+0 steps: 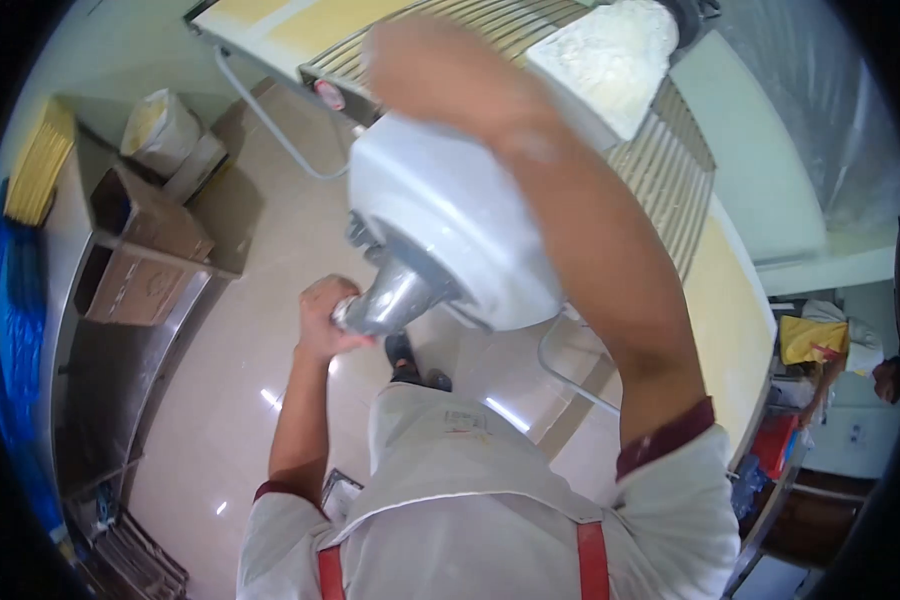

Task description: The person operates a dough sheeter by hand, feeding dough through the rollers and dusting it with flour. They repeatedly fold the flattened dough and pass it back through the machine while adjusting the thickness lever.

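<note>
A white machine [450, 215] with a grey metal spout [400, 295] fills the centre. My left hand [328, 315] is at the narrow end of the spout, its fingers curled around that end, with a bit of something white between them. My right arm reaches over the top of the machine. My right hand [405, 70], smeared by motion, is above the machine's far side beside a rack of metal rods [670, 165]; its fingers cannot be made out. A tray of white, powdery material [610, 65] lies on the rods.
Cardboard boxes [145, 260] sit on a metal shelf [175, 345] at the left, near a white bucket [160, 130]. A yellow-topped table [735, 320] is behind the machine. Another person [865, 355] is at the far right.
</note>
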A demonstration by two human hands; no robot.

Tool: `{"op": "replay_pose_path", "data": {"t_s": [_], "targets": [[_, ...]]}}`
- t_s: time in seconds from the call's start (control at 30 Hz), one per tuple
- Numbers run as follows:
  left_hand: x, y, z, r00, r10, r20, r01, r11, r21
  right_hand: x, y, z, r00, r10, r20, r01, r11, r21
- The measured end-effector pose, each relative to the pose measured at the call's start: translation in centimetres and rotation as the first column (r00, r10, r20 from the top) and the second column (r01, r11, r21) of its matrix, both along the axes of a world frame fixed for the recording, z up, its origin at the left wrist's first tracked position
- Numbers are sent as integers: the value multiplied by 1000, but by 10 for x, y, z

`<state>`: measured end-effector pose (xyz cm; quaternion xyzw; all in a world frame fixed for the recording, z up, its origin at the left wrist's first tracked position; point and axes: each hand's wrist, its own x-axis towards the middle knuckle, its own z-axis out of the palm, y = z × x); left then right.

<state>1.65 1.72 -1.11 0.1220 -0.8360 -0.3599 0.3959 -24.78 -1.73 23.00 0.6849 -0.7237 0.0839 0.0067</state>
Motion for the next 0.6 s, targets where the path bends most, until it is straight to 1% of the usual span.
{"op": "replay_pose_path", "data": {"t_s": [0.03, 0.07, 0.1, 0.13, 0.17, 0.2, 0.23, 0.27, 0.3, 0.33, 0.37, 0.4, 0.43, 0.47, 0.5, 0.53, 0.57, 0.6], "targets": [[2, 3, 4, 999, 50, -3, -48, 980, 195, -28, 14, 14, 1000, 14, -28, -18, 990, -137], [2, 3, 10, 996, 87, 0, -80, 918, 387, -60, 26, 25, 1000, -29, 0, 29, 999, -30], [5, -9, 17, 987, 154, 38, -158, 924, 347, -96, 41, 36, 996, -87, 22, 85, 993, 80], [-4, -18, 31, 966, 256, -33, -228, 905, 358, -128, 57, 43, 985, -165, 42, 154, 970, 190], [-21, -30, 49, 941, 317, -117, -264, 906, 332, -164, 57, 18, 999, -38, -39, 47, 966, 256], [-42, -36, 76, 922, 341, -181, -288, 920, 265, -167, 65, 14, 998, 15, 53, -35, 918, 394], [-66, -38, 105, 930, 300, -213, -265, 948, 178, -169, 72, 4, 996, 37, 76, -61, 939, 339], [-89, -37, 132, 931, 269, -248, -256, 963, 85, -165, 72, 7, 992, 9, 126, -59, 912, 406], [-111, -34, 154, 949, 222, -226, -213, 975, 62, -160, 73, 11, 989, 42, 139, -100, 892, 441], [-138, -30, 174, 964, 185, -188, -183, 983, 29, -173, 70, -2, 982, 96, 165, -155, 904, 397], [-161, -28, 187, 977, 152, -148, -154, 988, -5, -176, 68, -1, 981, 86, 171, -153, 888, 433], [-176, -25, 193, 981, 185, -64, -185, 983, 8, -180, 70, 3, 980, 80, 183, -158, 872, 463], [-200, -15, 192, 974, 225, 28, -226, 974, 11, -208, 80, -7, 922, 10, 386, -157, 924, 350], [-217, -12, 189, 956, 270, 112, -273, 962, 12, -232, 82, -17, 820, -27, 572, -134, 962, 236], [-216, -12, 183, 947, 279, 156, -296, 951, 92, -245, 83, -26, 680, -30, 732, -93, 988, 127], [-215, -16, 181, 941, 263, 211, -293, 948, 125, -256, 83, -32, 281, 71, 957, -93, 995, -46], [-169, -32, 180, 931, 262, 254, -309, 937, 167, -224, 68, -31, -164, 184, 969, -40, 980, -192], [-160, -42, 180, 917, 261, 301, -329, 922, 202, -229, 64, -34, -577, 274, 769, 66, 954, -291]]}}
